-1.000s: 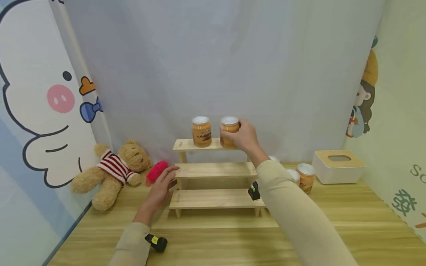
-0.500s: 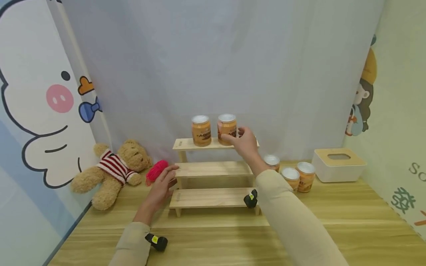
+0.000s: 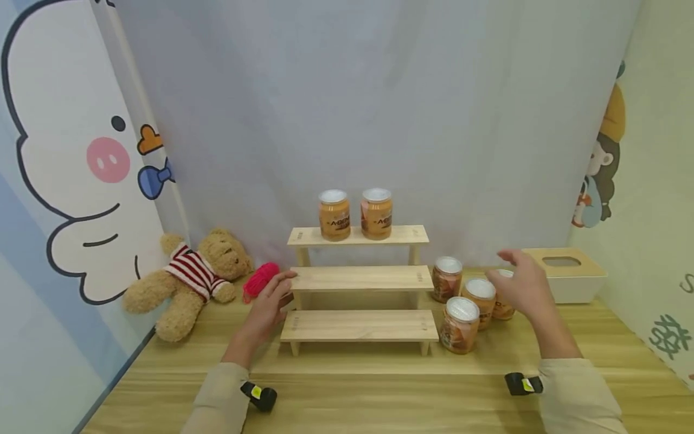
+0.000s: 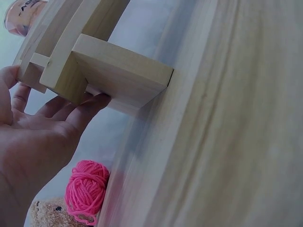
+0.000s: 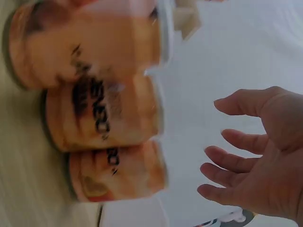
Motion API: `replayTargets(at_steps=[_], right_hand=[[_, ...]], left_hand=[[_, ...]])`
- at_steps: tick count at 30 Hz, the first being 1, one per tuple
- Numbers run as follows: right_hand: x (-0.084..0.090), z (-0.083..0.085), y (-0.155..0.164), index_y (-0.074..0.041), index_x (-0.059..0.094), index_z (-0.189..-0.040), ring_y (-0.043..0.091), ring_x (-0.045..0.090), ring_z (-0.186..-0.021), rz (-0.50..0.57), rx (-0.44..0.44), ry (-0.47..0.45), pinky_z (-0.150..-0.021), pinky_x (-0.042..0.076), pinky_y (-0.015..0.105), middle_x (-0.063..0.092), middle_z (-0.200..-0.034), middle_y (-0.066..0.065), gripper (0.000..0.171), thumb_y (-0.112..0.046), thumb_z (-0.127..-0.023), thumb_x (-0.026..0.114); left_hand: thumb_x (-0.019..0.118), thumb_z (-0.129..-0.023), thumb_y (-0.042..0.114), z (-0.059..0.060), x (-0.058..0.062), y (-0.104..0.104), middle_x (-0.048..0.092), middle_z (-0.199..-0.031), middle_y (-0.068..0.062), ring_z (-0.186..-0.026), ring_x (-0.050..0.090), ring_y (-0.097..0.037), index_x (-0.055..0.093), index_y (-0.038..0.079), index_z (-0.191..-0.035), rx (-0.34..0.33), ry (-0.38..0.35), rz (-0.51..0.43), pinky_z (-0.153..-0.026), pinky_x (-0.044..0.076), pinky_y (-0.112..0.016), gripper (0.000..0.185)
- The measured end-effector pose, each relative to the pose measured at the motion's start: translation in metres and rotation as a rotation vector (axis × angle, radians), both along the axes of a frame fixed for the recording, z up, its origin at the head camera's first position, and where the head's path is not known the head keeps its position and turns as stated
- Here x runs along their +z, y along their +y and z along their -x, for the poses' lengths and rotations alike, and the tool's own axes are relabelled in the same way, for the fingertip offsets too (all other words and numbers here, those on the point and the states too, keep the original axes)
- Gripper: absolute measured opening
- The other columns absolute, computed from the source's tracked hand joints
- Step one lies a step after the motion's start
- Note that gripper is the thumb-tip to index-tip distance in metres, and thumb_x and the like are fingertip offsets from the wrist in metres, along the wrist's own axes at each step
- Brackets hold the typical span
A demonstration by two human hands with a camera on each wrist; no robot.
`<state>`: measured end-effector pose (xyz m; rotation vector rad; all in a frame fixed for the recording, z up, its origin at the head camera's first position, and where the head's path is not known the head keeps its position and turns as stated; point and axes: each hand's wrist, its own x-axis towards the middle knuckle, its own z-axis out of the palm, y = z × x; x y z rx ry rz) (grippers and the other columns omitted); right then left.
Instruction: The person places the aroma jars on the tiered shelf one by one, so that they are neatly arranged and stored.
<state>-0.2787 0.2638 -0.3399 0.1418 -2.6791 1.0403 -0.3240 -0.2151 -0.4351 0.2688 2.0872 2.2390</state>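
So our right hand (image 3: 523, 286) is empty, fingers apart, and it's the nearer one: four jars (image 3: 479, 292) stand upright left of and below it, between the wooden rack (image 3: 358, 278) and the table's (image 3: 379, 392) back right corner. Our left hand (image 3: 264, 310) just touches the rack's left end.

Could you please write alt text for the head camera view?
A person's empty right hand hovers near four white-lidded orange jars on a wood-grain table, while the left hand touches a three-tier pale wooden shelf. Two matching jars stand on its top tier; a brown teddy bear and a pink yarn ball lie at left.
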Motion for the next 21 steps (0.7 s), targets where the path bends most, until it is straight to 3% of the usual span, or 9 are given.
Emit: replayTargets(at_steps=[2,9,15,21], right_hand=[[-0.011,0.005,0.017,0.016,0.042,-0.139,0.058,0.039,-0.126,-0.042,-0.023,-0.032,-0.096,0.037,0.067,0.041,-0.139,0.040,0.060,-0.025,-0.099,0.060],[-0.030,0.017,0.041,0.022,0.043,-0.133,0.060,0.045,-0.117,-0.122,0.041,-0.075,-0.090,0.043,0.064,0.045,-0.130,0.044,0.061,-0.017,-0.092,0.068],[-0.049,0.026,0.048,0.025,0.034,-0.136,0.060,0.045,-0.116,-0.059,0.041,-0.043,-0.091,0.041,0.065,0.041,-0.130,0.047,0.069,-0.006,-0.088,0.072],[-0.077,0.036,0.051,0.020,0.024,-0.145,0.057,0.039,-0.124,0.136,0.017,-0.035,-0.099,0.036,0.064,0.035,-0.138,0.043,0.071,-0.008,-0.095,0.067]], left_hand=[[0.043,-0.108,0.035,-0.001,0.000,-0.001,0.029,-0.154,-0.016,-0.142,0.026,-0.039,0.035,0.010,-0.146,-0.003,-0.005,-0.002,-0.101,0.036,-0.055,0.046],[0.045,-0.108,0.036,-0.002,0.000,-0.001,0.033,-0.150,-0.017,-0.138,0.033,-0.037,0.036,0.010,-0.146,-0.007,-0.010,-0.017,-0.095,0.042,-0.046,0.047],[0.046,-0.108,0.036,0.001,0.000,0.000,0.036,-0.145,-0.016,-0.133,0.038,-0.036,0.038,0.011,-0.144,0.005,-0.011,-0.029,-0.093,0.044,-0.046,0.044],[0.044,-0.108,0.037,0.001,0.002,-0.001,0.033,-0.148,-0.015,-0.136,0.035,-0.035,0.036,0.010,-0.145,-0.004,-0.010,-0.008,-0.093,0.044,-0.045,0.046]])
